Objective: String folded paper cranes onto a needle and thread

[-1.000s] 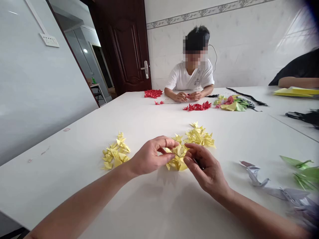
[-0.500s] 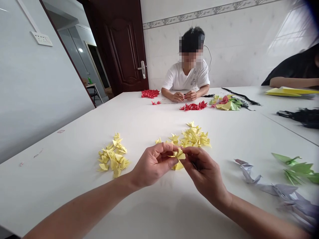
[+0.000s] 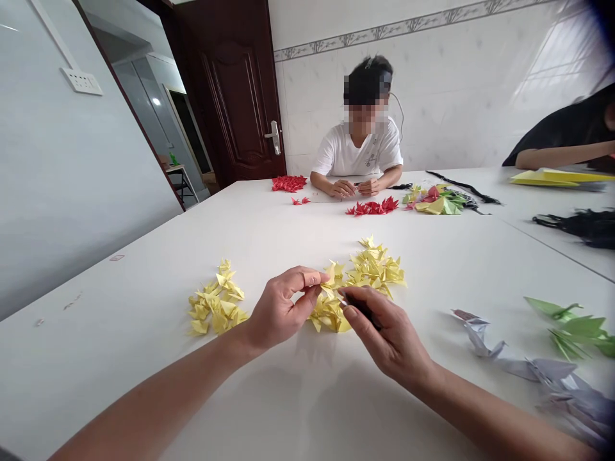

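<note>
My left hand point(image 3: 283, 307) pinches a small yellow folded paper piece point(image 3: 330, 276) between thumb and fingertips, above the white table. My right hand point(image 3: 391, 330) is just to its right, closed round a dark, slim tool point(image 3: 364, 308) whose light tip points toward the yellow piece. Below and behind my hands lies a pile of yellow folded paper birds point(image 3: 377, 264). A second group of yellow birds point(image 3: 218, 304) rests to the left of my left forearm.
Purple-grey paper birds point(image 3: 552, 378) and green ones point(image 3: 583, 326) lie at the right. Across the table point(image 3: 269, 230) a person in white handles something small near red paper birds point(image 3: 373, 206). Black cords point(image 3: 583, 227) and yellow sheets point(image 3: 552, 177) lie at the far right, by another person's arm.
My hands have moved slightly apart, the left one a little left and up. The dark tool in my right hand now shows more clearly, and more yellow birds show between the hands.
</note>
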The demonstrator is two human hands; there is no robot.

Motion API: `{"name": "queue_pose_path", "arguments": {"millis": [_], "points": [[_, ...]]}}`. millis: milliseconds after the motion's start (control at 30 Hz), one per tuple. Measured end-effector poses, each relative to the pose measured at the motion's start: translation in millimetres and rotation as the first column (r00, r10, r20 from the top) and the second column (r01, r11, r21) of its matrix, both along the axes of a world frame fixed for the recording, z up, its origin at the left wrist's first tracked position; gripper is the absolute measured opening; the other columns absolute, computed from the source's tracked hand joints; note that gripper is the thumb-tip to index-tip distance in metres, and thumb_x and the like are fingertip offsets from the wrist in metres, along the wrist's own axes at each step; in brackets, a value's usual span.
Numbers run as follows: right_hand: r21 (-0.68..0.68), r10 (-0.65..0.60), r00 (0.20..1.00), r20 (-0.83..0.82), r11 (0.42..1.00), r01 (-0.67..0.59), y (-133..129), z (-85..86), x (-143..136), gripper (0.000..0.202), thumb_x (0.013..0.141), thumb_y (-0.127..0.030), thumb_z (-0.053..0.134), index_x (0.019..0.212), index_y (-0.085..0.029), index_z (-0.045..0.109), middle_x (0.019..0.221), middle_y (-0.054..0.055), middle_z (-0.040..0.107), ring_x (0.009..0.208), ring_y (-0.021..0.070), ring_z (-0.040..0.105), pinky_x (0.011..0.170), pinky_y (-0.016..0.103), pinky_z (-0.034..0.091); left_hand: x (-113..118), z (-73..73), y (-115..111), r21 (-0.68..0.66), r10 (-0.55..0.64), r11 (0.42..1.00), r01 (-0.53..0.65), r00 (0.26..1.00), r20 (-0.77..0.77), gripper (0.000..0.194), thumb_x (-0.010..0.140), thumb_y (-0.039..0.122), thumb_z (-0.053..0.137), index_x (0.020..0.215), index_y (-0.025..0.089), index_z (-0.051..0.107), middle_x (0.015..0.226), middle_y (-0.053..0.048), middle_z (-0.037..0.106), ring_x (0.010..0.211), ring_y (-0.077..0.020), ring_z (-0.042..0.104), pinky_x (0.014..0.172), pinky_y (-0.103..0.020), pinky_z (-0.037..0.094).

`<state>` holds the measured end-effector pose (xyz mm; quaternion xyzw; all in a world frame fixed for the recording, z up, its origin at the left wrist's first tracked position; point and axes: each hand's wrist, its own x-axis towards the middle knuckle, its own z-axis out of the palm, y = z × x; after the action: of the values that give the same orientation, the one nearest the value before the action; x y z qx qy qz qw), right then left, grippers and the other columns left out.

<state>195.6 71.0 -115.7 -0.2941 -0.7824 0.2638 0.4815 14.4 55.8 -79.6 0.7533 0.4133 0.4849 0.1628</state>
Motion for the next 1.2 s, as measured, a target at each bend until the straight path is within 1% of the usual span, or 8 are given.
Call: {"name": "queue_pose_path", "arguments": {"millis": [100,233,333,467,600,767,967,1200], "points": [[0.055,-0.003,1.000,0.006,0.998,0.003,0.2,-2.4,-1.6,0.021,0.089,-0.023,0.047,0.106,-0.017,0.057,0.082,0.005,0.063,0.071,0.0142,0.058,0.062,0.025,0.048,0.0,-0.5,-0.7,0.063,-0.028,0.998,0.030,0.999,-0.035,0.020,0.082,0.009,0.050,0.095,0.014,0.064,0.091,-0.007,0.067,0.082,-0.0135,0.063,0.072,-0.023,0.053],[0.056,-0.017,1.000,-0.024,0.998,0.018,-0.9,-1.9,-2.3,0.022,0.091,-0.022,0.044,0.104,-0.016,0.060,0.076,0.003,0.064,0.069,0.0133,0.059,0.061,0.023,0.048,1.4,-0.7,-2.8,0.119,-0.061,0.990,0.069,0.996,-0.071,0.023,0.082,0.007,0.050,0.097,0.016,0.064,0.091,-0.006,0.067,0.083,-0.0131,0.063,0.074,-0.023,0.053],[0.054,-0.037,0.999,-0.021,0.998,0.038,-1.8,0.0,-2.3,0.023,0.090,-0.022,0.045,0.104,-0.015,0.062,0.074,0.003,0.063,0.067,0.0133,0.059,0.060,0.023,0.048,2.7,-0.7,-3.4,0.108,-0.067,0.991,0.074,0.996,-0.065,0.022,0.082,0.007,0.051,0.097,0.017,0.064,0.092,-0.005,0.067,0.085,-0.0132,0.063,0.075,-0.023,0.053],[0.064,-0.075,0.997,-0.001,0.995,0.075,-1.5,1.2,-3.0,0.024,0.090,-0.022,0.046,0.103,-0.013,0.064,0.070,0.004,0.061,0.062,0.0131,0.056,0.055,0.023,0.046,4.2,-0.6,-3.5,0.050,-0.072,0.996,0.073,0.997,-0.024,0.018,0.083,0.011,0.051,0.095,0.016,0.065,0.089,-0.006,0.067,0.082,-0.0134,0.063,0.072,-0.024,0.053],[0.080,-0.096,0.995,0.012,0.992,0.095,-1.2,1.5,-3.5,0.025,0.089,-0.021,0.046,0.103,-0.014,0.065,0.068,0.003,0.060,0.060,0.0135,0.055,0.053,0.024,0.046,4.6,-0.7,-4.0,0.022,-0.071,0.997,0.071,0.997,-0.003,0.017,0.083,0.011,0.052,0.094,0.016,0.064,0.089,-0.006,0.068,0.082,-0.0137,0.063,0.072,-0.024,0.052],[0.073,-0.110,0.994,0.015,0.991,0.108,-1.9,2.3,-3.2,0.025,0.089,-0.022,0.046,0.104,-0.018,0.065,0.070,0.003,0.061,0.060,0.0138,0.055,0.053,0.024,0.046,4.9,0.4,-4.5,0.032,-0.064,0.997,0.065,0.997,-0.034,0.019,0.082,0.009,0.052,0.094,0.016,0.065,0.090,-0.006,0.068,0.084,-0.0127,0.063,0.073,-0.022,0.052],[0.076,-0.111,0.994,0.024,0.991,0.109,-1.8,3.2,-2.8,0.025,0.089,-0.021,0.046,0.101,-0.014,0.067,0.062,0.001,0.055,0.055,0.0123,0.051,0.051,0.023,0.043,4.7,3.4,-3.4,0.037,-0.060,0.997,0.063,0.996,-0.067,0.020,0.082,0.008,0.051,0.094,0.016,0.065,0.090,-0.006,0.068,0.083,-0.0126,0.063,0.073,-0.022,0.052],[0.034,-0.102,0.995,0.016,0.994,0.101,-2.4,3.0,-3.1,0.026,0.089,-0.023,0.046,0.100,-0.016,0.069,0.063,0.001,0.057,0.055,0.0121,0.051,0.050,0.023,0.043,1.9,2.8,-1.9,0.068,-0.074,0.995,0.080,0.993,-0.088,0.020,0.082,0.008,0.052,0.094,0.016,0.065,0.090,-0.006,0.068,0.083,-0.0121,0.063,0.074,-0.021,0.052]]}}
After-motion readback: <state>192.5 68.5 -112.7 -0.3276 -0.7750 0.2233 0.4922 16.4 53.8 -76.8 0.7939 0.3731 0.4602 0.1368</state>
